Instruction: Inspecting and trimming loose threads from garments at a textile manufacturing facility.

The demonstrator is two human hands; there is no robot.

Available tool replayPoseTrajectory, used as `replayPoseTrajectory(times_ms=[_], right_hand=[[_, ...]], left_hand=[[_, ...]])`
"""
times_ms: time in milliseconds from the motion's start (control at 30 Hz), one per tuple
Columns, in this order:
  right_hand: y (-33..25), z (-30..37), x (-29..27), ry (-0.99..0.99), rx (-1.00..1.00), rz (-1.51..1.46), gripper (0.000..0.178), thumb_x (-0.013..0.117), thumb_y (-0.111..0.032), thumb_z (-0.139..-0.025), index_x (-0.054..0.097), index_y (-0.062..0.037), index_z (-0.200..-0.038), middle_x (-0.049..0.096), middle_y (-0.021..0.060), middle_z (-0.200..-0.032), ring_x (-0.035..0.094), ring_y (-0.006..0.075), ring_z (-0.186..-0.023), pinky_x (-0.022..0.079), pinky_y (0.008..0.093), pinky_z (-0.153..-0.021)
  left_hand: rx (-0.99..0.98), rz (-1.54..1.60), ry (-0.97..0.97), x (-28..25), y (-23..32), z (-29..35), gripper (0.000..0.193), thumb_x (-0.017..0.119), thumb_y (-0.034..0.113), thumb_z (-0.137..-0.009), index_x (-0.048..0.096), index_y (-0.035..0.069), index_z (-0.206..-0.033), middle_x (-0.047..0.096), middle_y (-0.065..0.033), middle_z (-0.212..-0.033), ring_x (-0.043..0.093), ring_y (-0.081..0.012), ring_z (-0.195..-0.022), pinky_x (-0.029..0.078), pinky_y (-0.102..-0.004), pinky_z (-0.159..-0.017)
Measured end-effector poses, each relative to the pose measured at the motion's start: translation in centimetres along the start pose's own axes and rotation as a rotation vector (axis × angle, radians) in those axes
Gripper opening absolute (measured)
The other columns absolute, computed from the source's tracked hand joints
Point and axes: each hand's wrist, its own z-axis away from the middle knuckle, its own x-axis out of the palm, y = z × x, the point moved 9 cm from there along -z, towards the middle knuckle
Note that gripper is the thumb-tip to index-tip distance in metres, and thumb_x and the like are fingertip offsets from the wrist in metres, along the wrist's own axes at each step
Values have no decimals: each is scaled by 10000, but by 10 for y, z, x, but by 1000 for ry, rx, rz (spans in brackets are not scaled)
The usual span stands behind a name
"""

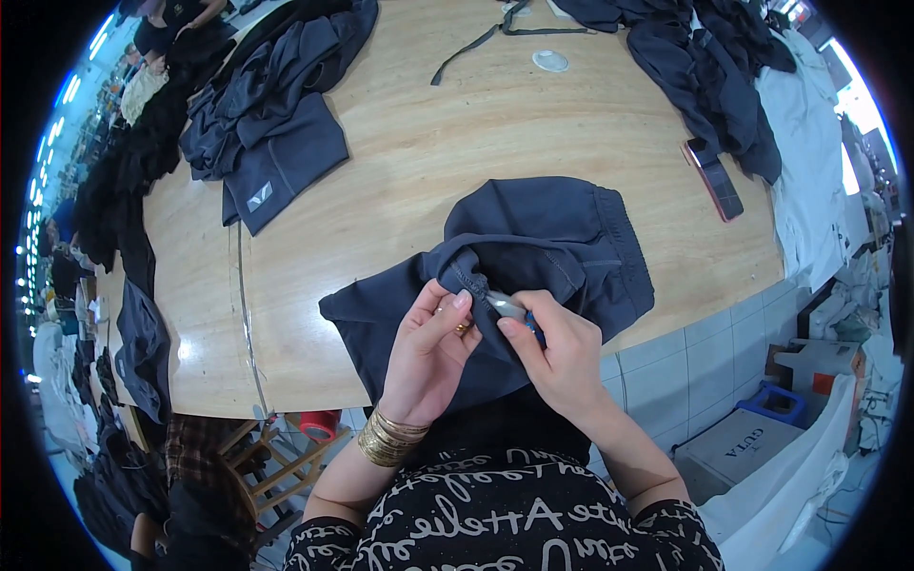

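Note:
Dark grey trousers (528, 209) with a gathered elastic waistband (624, 252) lie crumpled at the near edge of the table. My left hand (430, 357) is closed on a bunched seam (466, 271) of them, pinched between thumb and fingers and lifted a little. In my right hand (564, 357) is a pair of small silvery thread snips (505, 305) with a bit of blue showing by the fingers. Their tips rest against the cloth just right of my left fingertips. Folds and fingers partly hide the snips, so I cannot tell whether the blades are apart.
Dark garments are heaped on the wooden table (400, 143) at the far left (276, 105) and far right (709, 86). A phone (714, 181) lies near the right edge, beside white cloth (809, 162). A dark cord (466, 52) and a clear round disc (550, 61) sit at the back.

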Motion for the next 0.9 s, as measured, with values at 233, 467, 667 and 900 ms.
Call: replayPoseTrajectory(times_ms=[233, 467, 667, 900], right_hand=[[15, 1, -13, 139, 61, -53, 230, 679, -194, -817, 575, -28, -939, 603, 93, -763, 603, 208, -605, 466, 280, -541], [79, -2, -84, 332, 387, -33, 172, 696, -155, -804, 625, -22, -885, 592, 13, -737, 530, 84, -664, 426, 224, -633], [98, 2, -61, 117, 401, -16, 227, 698, -192, -801, 648, 7, -897, 576, 54, -772, 539, 116, -673, 432, 241, -648], [101, -5, -35, -121, 498, -344, 198, 681, -188, -814, 605, -19, -885, 542, 1, -715, 481, 71, -583, 381, 220, -532]], left_hand=[[-23, 25, -8, 3, -4, -1, 119, 570, 85, -890, 556, 89, -1008, 622, 2, -965, 573, -71, -885, 444, -243, -818], [240, -428, 28, -31, 41, 0, 303, 609, 13, -832, 532, 56, -1121, 588, -30, -1027, 548, -90, -938, 438, -225, -799], [828, -1227, 137, 10, 74, 20, 506, 658, 58, -768, 470, 73, -1238, 436, -118, -1293, 451, -223, -1151, 399, -354, -909], [947, -1671, -239, 89, 44, 6, 444, 645, 81, -780, 528, 86, -1209, 441, -120, -1317, 399, -332, -1207, 277, -434, -1032]])
